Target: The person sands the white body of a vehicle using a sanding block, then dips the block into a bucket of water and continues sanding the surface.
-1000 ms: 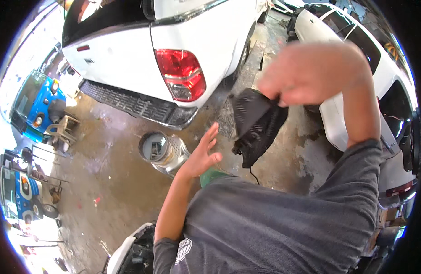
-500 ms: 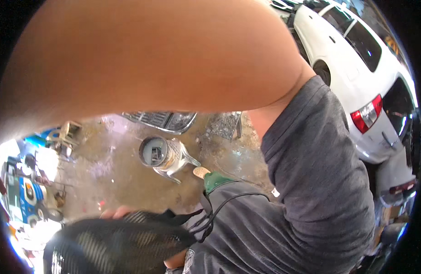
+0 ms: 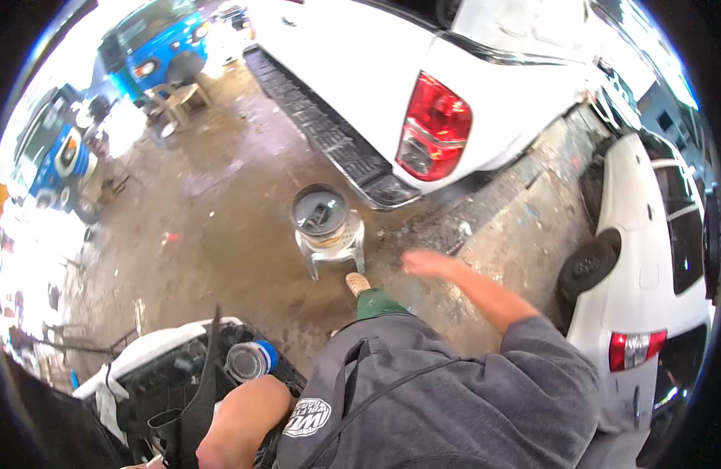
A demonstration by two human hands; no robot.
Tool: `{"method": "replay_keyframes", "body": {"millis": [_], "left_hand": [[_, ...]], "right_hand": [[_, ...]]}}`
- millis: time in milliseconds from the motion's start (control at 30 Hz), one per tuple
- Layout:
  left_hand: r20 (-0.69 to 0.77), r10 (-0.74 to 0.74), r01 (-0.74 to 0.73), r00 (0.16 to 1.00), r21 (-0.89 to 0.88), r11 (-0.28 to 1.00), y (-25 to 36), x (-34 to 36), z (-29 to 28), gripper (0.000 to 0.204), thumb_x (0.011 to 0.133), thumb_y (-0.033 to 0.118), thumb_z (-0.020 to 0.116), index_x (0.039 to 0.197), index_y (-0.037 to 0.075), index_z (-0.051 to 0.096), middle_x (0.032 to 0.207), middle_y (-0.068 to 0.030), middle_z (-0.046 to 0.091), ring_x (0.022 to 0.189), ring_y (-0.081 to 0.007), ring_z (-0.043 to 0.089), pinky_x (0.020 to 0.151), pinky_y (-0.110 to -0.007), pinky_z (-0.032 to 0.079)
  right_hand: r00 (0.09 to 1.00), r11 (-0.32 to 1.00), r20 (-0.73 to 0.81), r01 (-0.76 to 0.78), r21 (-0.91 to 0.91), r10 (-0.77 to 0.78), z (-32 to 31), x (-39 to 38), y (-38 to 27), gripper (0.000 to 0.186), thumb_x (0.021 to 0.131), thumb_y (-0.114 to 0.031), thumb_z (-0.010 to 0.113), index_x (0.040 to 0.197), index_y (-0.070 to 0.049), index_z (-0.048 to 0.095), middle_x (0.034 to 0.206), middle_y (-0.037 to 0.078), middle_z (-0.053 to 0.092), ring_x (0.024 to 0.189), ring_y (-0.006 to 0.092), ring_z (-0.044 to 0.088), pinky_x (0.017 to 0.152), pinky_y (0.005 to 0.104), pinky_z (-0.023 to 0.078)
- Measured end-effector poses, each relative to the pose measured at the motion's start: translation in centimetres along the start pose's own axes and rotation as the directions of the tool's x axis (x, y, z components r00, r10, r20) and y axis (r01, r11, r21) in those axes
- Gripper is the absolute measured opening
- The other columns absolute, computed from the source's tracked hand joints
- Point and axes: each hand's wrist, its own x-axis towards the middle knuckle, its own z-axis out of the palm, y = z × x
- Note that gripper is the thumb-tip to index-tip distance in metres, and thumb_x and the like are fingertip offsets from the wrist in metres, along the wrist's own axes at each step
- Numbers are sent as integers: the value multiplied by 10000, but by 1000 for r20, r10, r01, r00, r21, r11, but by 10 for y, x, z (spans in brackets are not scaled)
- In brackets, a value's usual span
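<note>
My right hand [image 3: 427,264] is stretched out in front of me over the concrete, right of a bucket. It is blurred, and how its fingers lie cannot be made out; nothing shows in it. My bent left arm [image 3: 247,418] is at the lower left, running down to the lower edge, where its hand is mostly cut off. Beside that arm, a dark strap [image 3: 198,406] rises over a black, white-edged surface [image 3: 190,361]. A round clear container with a blue band [image 3: 249,361] rests there. The bucket [image 3: 320,211], holding greyish liquid and a dark object, stands on a white plastic stool [image 3: 333,252].
A white pickup [image 3: 353,59] with a black rear bumper [image 3: 329,133] stands ahead. Another white car [image 3: 642,227] is at the right, near a dark wheel [image 3: 591,266]. Blue vehicles [image 3: 161,47] and a beige chair [image 3: 177,102] are far left. The floor [image 3: 220,227] looks wet and stained.
The bare arm that crossed the top of the view has come down, and my right hand now shows ahead. The black mesh item at lower left is no longer recognisable; my view has shifted.
</note>
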Motion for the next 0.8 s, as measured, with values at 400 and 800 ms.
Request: {"method": "replay_keyframes", "body": {"millis": [400,800], "left_hand": [[242,437,-495,866,288,820,61,23,23,561,945,50,480,1503,14,430,1522,-143,485,1418,-293,423,1230,-463,250],[555,515,-757,653,470,454,72,28,77,484,953,-29,477,1435,16,496,1456,-127,531,1367,-270,460,1193,-433,283]], "right_hand": [[681,973,702,-216,-78,208,216,22,60,413,926,-364,625,1200,-67,709,1161,203,718,1028,334,685,885,459,524],[648,933,749,169,-319,138,115,212,31,431,944,-384,583,1197,-58,709,1239,190,706,1124,313,677,941,453,508]]}}
